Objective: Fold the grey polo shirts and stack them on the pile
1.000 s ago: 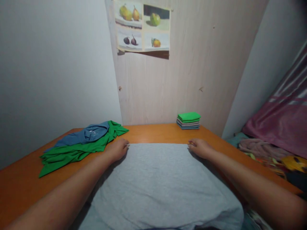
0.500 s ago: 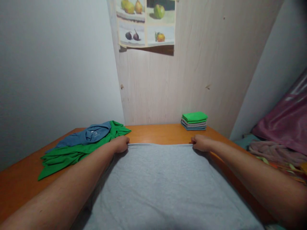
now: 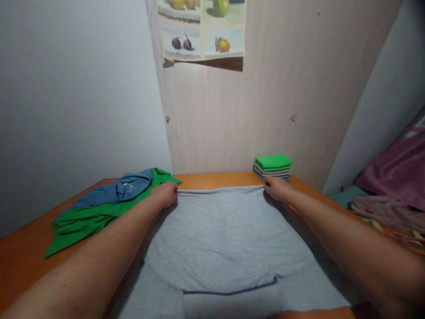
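A light grey T-shirt (image 3: 222, 235) is stretched out over the orange-brown table, its far edge pulled straight between my hands. My left hand (image 3: 166, 193) pinches the far left corner, close to the crumpled clothes. At the far right corner, my right hand (image 3: 277, 188) pinches the cloth just in front of the folded stack. Both arms reach forward along the sides of the shirt. Nearer me, a dark trim line (image 3: 229, 292) crosses the fabric, with the rest of the shirt beneath and below it.
Crumpled blue (image 3: 133, 186) and green clothes (image 3: 86, 219) lie on the table (image 3: 206, 180) at left. A folded stack (image 3: 274, 162), green on top, stands at the back right. Fruit pictures (image 3: 202, 35) hang on the wall panel. Pinkish fabric (image 3: 395, 177) lies beyond the right edge.
The shirt's far edge has moved away from me, toward the wall, with both hands still pinching it. The dark trim line has come into view near the bottom.
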A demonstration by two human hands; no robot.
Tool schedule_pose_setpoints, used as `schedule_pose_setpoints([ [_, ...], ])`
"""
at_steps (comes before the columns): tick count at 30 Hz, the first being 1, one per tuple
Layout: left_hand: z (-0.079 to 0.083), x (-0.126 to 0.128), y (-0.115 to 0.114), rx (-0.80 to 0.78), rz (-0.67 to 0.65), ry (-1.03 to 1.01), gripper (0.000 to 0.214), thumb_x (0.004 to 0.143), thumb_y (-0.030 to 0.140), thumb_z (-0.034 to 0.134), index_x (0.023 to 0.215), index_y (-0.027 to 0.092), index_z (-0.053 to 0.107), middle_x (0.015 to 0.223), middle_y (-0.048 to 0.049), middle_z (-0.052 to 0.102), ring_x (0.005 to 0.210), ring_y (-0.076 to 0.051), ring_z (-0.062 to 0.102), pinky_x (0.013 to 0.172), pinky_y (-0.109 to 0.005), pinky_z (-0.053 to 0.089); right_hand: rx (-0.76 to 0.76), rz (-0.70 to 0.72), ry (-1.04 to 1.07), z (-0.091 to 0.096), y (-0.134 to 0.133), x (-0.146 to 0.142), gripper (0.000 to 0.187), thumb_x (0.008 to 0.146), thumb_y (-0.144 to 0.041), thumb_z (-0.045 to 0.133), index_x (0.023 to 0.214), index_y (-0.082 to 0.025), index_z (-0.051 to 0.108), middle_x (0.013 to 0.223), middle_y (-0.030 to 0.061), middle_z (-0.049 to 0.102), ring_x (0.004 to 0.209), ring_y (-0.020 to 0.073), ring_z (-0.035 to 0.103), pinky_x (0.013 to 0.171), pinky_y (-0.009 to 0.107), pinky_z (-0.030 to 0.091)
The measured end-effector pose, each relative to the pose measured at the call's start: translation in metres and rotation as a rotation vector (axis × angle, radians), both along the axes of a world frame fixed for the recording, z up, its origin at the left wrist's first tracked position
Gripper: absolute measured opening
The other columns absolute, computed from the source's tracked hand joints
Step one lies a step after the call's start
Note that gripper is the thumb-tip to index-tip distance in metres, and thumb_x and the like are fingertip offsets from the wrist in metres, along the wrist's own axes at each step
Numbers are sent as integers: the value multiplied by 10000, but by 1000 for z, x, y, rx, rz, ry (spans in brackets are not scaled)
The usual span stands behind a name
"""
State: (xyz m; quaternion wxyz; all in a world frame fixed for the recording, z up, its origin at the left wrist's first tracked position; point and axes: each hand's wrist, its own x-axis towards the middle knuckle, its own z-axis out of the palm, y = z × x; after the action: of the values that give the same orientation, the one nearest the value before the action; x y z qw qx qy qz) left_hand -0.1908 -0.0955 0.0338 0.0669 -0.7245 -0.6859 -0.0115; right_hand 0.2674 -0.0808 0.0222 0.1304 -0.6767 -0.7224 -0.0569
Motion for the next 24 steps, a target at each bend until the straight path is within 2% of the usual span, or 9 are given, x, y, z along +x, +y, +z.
schedule_pose_setpoints([
  [3, 5, -6, -11, 27, -17, -10, 295, 904, 331, 461, 1060, 232, 691, 1112, -105, 724, 1025, -276, 673, 790, -333, 495, 34, -13, 25, -2, -10, 11, 152, 825, -211, 542, 910, -199, 667, 877, 78, 721, 791, 217, 615, 608, 276, 333],
  [7, 9, -10, -46, 98, -73, 0, 283, 932, 336, 432, 1029, 221, 672, 1099, -105, 704, 1004, -273, 659, 766, -329, 465, 125, 40, 125, -9, -39, 28, 129, 864, -279, 523, 870, -220, 638, 798, 43, 692, 742, 196, 593, 612, 272, 334],
  [9, 5, -13, -66, 129, -117, 26, 255, 938, 327, 436, 1000, 227, 662, 1066, -94, 695, 962, -264, 658, 725, -324, 446, 139, 92, 151, -18, -59, 36, 138, 875, -316, 519, 865, -230, 626, 801, 36, 686, 741, 197, 596, 629, 273, 352],
  [13, -14, -20, -96, 104, -189, 75, 224, 942, 287, 441, 963, 242, 660, 1027, -78, 674, 911, -248, 647, 687, -326, 424, 39, 180, 122, -39, -90, 43, 155, 895, -331, 507, 911, -231, 624, 882, 48, 685, 798, 210, 606, 705, 286, 407],
  [17, -23, -22, -104, 133, -209, 109, 237, 938, 246, 440, 965, 237, 674, 1040, -97, 653, 948, -261, 614, 733, -355, 437, 31, 234, 72, -47, -98, 42, 179, 903, -282, 481, 969, -210, 631, 979, 76, 669, 886, 218, 610, 793, 301, 433],
  [21, -18, -18, -105, 227, -176, 155, 194, 901, 228, 493, 895, 215, 687, 1065, -134, 654, 1046, -314, 561, 831, -414, 424, 65, 217, 32, -43, -99, 38, 197, 910, -241, 466, 1001, -191, 634, 1042, 95, 665, 949, 217, 609, 834, 298, 432],
  [24, -18, -17, -106, 236, -172, 164, 192, 905, 226, 484, 928, 213, 674, 1088, -136, 671, 1082, -319, 547, 868, -439, 395, 64, 167, 30, -38, -104, 36, 209, 913, -243, 480, 1022, -197, 652, 1074, 92, 679, 967, 216, 614, 834, 289, 426],
])
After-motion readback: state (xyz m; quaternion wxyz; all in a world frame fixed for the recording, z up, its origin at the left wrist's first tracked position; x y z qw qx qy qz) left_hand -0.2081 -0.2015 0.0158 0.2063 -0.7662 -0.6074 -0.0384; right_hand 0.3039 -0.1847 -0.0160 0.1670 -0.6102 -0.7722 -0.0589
